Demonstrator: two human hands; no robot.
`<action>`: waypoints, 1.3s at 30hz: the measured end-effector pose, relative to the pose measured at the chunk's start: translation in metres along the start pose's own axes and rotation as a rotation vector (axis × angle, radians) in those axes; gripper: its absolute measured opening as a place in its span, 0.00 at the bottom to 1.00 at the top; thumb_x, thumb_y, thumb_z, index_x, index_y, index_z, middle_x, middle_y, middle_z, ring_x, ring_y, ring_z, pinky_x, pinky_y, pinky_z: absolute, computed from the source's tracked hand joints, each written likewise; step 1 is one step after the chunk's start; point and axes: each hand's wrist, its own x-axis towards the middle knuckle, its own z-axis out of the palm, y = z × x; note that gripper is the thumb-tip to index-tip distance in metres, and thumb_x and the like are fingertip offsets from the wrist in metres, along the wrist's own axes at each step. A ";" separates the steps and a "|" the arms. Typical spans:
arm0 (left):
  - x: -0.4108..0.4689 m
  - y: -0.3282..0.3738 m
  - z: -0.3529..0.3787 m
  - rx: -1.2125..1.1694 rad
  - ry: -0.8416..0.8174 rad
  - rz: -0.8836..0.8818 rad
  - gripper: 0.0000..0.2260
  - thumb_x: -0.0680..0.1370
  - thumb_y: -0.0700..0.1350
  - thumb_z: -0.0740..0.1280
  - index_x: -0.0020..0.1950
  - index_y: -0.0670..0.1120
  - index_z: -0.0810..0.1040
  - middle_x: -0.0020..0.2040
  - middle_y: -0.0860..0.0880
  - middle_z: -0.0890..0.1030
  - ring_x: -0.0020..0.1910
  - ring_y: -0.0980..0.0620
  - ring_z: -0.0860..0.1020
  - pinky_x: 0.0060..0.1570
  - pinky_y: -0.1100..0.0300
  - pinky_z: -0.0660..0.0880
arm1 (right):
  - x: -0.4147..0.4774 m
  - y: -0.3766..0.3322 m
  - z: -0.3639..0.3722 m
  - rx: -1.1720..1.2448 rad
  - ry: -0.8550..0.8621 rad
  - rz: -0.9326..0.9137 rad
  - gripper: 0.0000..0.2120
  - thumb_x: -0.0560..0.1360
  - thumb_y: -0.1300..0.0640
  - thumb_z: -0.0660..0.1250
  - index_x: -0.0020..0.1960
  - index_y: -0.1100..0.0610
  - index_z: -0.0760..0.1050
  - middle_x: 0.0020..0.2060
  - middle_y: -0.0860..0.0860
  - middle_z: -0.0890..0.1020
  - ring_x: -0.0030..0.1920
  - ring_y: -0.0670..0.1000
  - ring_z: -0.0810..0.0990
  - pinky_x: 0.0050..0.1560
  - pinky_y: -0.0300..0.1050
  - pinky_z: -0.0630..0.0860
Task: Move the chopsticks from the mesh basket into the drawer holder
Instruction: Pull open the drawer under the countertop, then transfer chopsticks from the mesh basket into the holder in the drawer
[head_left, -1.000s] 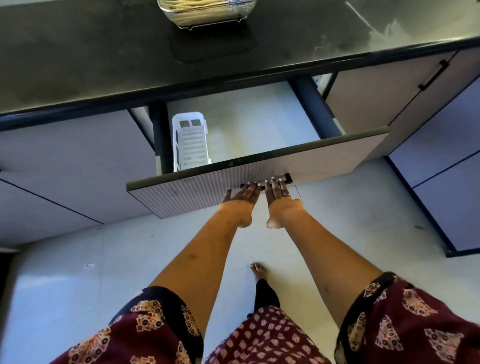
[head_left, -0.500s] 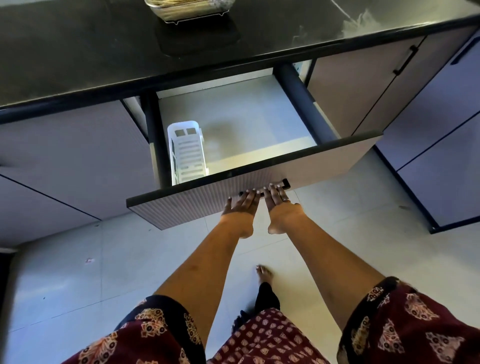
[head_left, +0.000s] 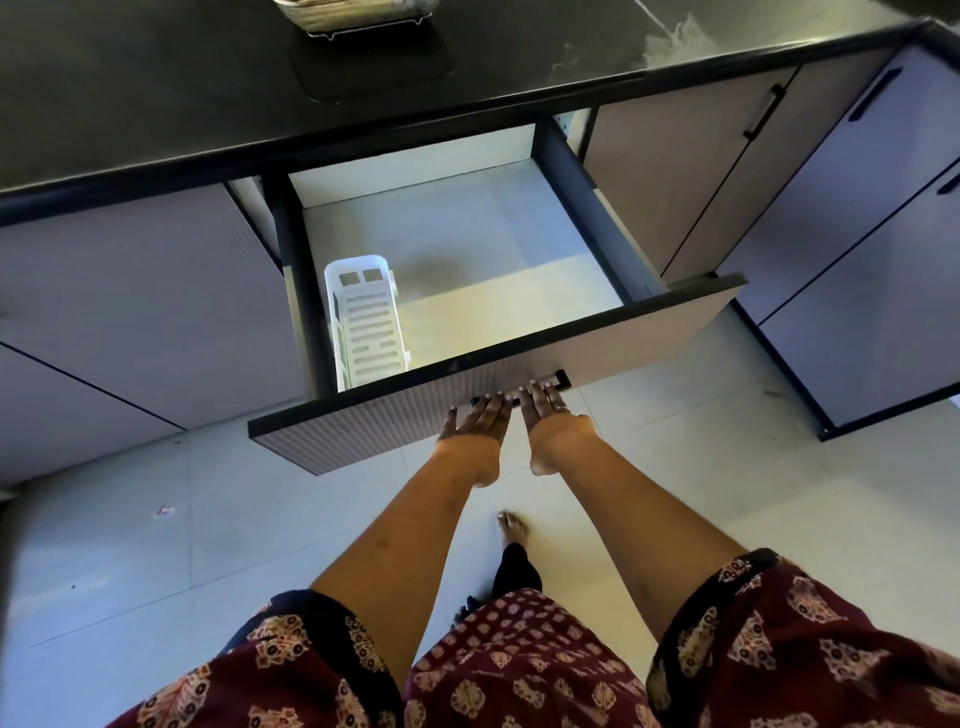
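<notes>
A wide drawer stands pulled out under the black countertop. My left hand and my right hand sit side by side, palms up, fingers curled over the black drawer handle. A white slotted plastic holder lies along the drawer's left side with nothing in it. The mesh basket with pale chopsticks stands on a dark mat at the far edge of the counter, cut off by the frame.
Closed grey cabinet fronts flank the drawer left and right, with darker doors further right. Pale floor tiles lie below, with my bare foot under the drawer front.
The drawer has slid much further out toward me with both hands on its handle. More of its floor and the whole white holder now show.
</notes>
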 end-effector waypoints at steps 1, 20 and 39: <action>-0.002 0.002 0.002 -0.001 -0.001 0.000 0.41 0.74 0.33 0.58 0.74 0.49 0.31 0.75 0.51 0.31 0.74 0.52 0.33 0.70 0.43 0.35 | -0.002 0.000 0.002 -0.013 -0.009 0.007 0.48 0.76 0.56 0.65 0.75 0.54 0.28 0.75 0.50 0.29 0.76 0.52 0.32 0.72 0.57 0.58; -0.014 0.024 0.006 -0.062 -0.058 -0.073 0.40 0.74 0.33 0.58 0.74 0.50 0.33 0.76 0.51 0.33 0.75 0.51 0.34 0.70 0.43 0.36 | -0.011 0.011 0.001 -0.098 -0.103 -0.045 0.48 0.75 0.56 0.65 0.76 0.54 0.30 0.76 0.50 0.33 0.77 0.54 0.38 0.72 0.59 0.56; -0.109 0.029 -0.005 -0.170 0.695 -0.447 0.38 0.74 0.34 0.56 0.73 0.46 0.31 0.74 0.52 0.32 0.73 0.52 0.32 0.70 0.49 0.33 | -0.082 -0.029 -0.071 -0.280 -0.117 -0.408 0.23 0.80 0.53 0.60 0.72 0.61 0.65 0.70 0.57 0.69 0.63 0.58 0.73 0.57 0.50 0.71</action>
